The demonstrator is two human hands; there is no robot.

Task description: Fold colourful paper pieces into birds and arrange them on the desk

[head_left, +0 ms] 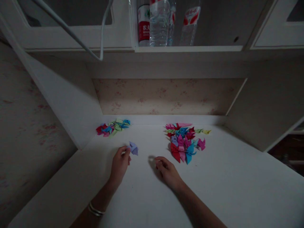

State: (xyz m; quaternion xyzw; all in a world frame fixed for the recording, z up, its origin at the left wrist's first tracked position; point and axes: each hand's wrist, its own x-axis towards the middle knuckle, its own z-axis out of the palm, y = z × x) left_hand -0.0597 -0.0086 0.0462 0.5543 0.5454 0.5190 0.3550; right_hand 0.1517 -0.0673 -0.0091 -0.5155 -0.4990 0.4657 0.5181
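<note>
Between the thumb and fingers of my left hand (120, 163) is a small lavender folded-paper piece (133, 148), pinched at its left edge. It looks like an origami figure with pointed corners. My right hand (167, 171) rests low over the white desk with curled fingers; whether anything small is in them, I cannot make out. Just beyond it on the right lies a pile of colourful origami pieces (182, 142) in red, pink, blue and magenta. A smaller heap of folded papers (113, 127) in green, blue and red sits at the back left.
The white desk (147, 202) ends at a back panel with floral wallpaper (161, 96). Side panels stand left and right. Overhead, a cabinet shelf (190, 49) holds several plastic bottles (159, 25). A white cable (78, 38) hangs down at the upper left.
</note>
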